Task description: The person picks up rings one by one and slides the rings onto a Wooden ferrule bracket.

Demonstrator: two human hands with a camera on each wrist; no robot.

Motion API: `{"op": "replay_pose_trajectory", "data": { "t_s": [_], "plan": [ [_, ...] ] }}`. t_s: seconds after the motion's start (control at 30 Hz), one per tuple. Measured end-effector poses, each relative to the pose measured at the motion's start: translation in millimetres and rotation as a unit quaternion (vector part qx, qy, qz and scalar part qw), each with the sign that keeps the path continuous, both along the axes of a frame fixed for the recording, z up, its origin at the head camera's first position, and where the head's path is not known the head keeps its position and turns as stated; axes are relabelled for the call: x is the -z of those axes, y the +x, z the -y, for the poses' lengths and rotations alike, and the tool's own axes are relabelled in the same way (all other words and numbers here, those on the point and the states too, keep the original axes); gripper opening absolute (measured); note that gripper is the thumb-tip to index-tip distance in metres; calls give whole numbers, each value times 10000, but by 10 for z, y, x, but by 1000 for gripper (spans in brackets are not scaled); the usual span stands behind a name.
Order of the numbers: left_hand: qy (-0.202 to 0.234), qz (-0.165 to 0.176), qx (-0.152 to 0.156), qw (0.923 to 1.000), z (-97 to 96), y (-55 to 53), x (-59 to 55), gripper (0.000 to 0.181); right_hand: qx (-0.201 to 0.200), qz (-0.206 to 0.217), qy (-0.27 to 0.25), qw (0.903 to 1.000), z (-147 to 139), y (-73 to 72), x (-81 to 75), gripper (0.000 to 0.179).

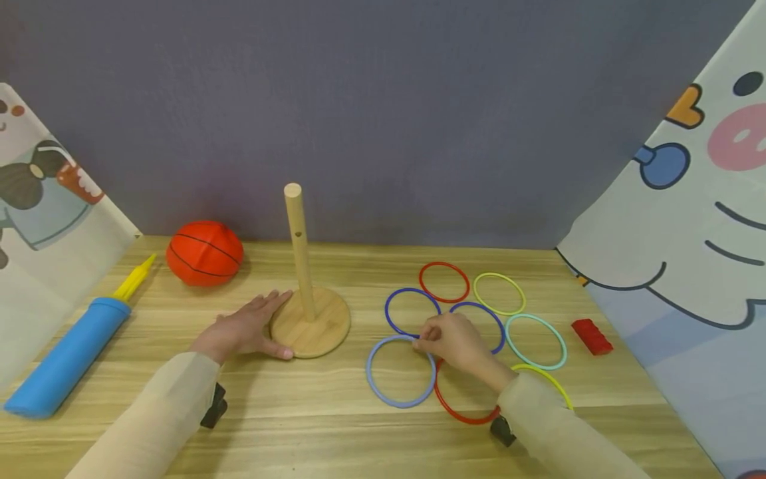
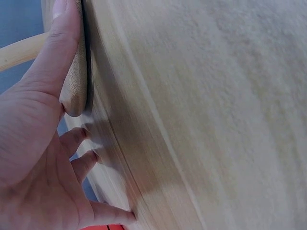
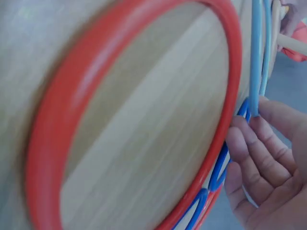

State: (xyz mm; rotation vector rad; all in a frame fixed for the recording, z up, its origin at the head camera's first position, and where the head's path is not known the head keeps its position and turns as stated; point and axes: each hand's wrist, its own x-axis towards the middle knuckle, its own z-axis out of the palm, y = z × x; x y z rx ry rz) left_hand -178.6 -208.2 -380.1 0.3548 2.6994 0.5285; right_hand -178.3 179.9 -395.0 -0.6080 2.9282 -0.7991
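Note:
A wooden stand has a round base [image 1: 329, 326] and an upright post [image 1: 299, 246]. My left hand [image 1: 245, 329] rests against the left edge of the base. Its thumb [image 2: 55, 52] lies along the base, and other fingertips touch the tabletop in the left wrist view. With thumb and fingertips, my right hand [image 1: 455, 342] pinches the upper right rim of a light blue ring [image 3: 256, 57]. That ring stands slightly tilted up from the table. A red ring [image 3: 232, 72] lies below the right hand, and dark blue rings [image 1: 387, 309] lie beyond it.
More rings lie around the right hand: a small red ring [image 1: 444, 263], a yellow ring [image 1: 499, 275] and a turquoise ring [image 1: 564, 352]. Farther right is a red block [image 1: 592, 336]. A red ball [image 1: 205, 254] and a blue hand pump [image 1: 72, 356] are at left. A grey wall [image 1: 383, 120] stands behind.

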Motion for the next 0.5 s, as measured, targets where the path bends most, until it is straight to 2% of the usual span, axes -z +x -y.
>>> {"op": "replay_pose_trajectory", "data": {
  "t_s": [0.13,0.23,0.5],
  "plan": [
    [-5,-34,9,10000,-1,1,2,125,-224,-77,-343,9991,-60,-12,-10,10],
    [15,-35,-10,10000,1,8,-2,125,-411,-15,-586,9974,-91,-23,-1,11],
    [19,-38,-30,10000,0,12,-3,125,-495,69,-1000,9937,-119,-26,-45,12]
  ]
}}
